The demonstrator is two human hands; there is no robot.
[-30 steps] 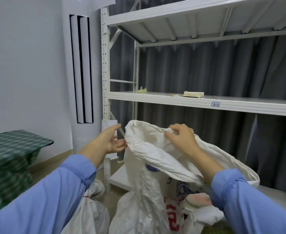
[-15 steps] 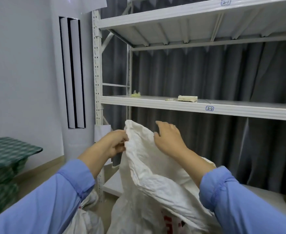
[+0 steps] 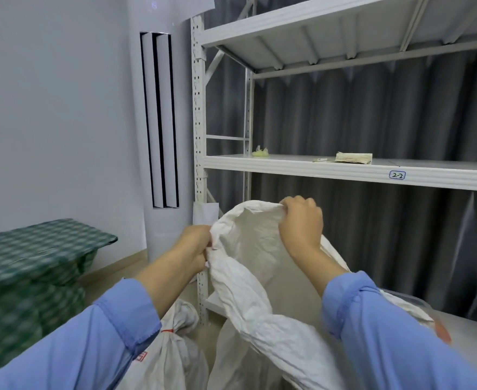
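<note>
Up in front of the person, both hands grip the rolled rim of a white woven sack (image 3: 248,249). The left hand (image 3: 195,246) has its fingers curled tight around a bunched fold at the sack's left edge. The right hand (image 3: 302,223) sits higher and a little farther forward, fingers hooked over the top of the rim and clamped on it. The two hands are apart, and the stretch of fabric between them arches open, showing the pale inside of the mouth. From the left hand's grip, the rim runs down and to the right as a thick crumpled roll, passing under the right forearm. The rest of the sack hangs below the hands, in front of the lower shelf of a white metal rack (image 3: 344,171).

A second white sack (image 3: 172,342), tied at the neck and with red print, stands low to the left, just beside the held one. On the rack's middle shelf lie a stack of folded paper (image 3: 354,158) and a small yellowish lump (image 3: 260,152). A green checked cloth (image 3: 35,249) covers a table at the left.
</note>
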